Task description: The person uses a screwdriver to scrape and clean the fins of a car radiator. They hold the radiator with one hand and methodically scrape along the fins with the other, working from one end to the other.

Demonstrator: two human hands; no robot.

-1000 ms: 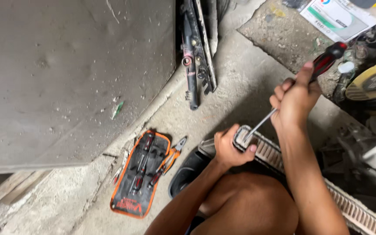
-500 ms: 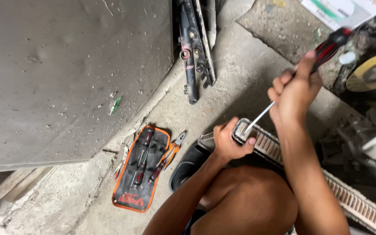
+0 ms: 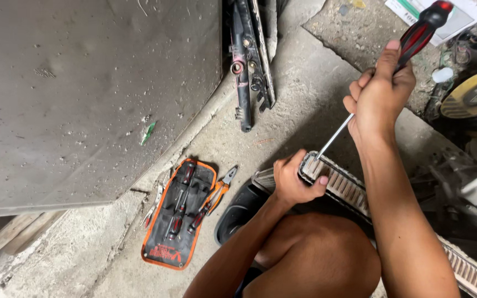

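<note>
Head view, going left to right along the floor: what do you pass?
Grey metal sheet → orange tool pouch → orange-handled pliers → left hand gripping the finned panel's end → right hand holding the screwdriver.

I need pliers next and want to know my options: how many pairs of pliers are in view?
2. The orange-handled pliers lie on the concrete at the right edge of the orange-trimmed black tool pouch; the red-handled pliers lie at its left edge. Others may be hidden.
</note>
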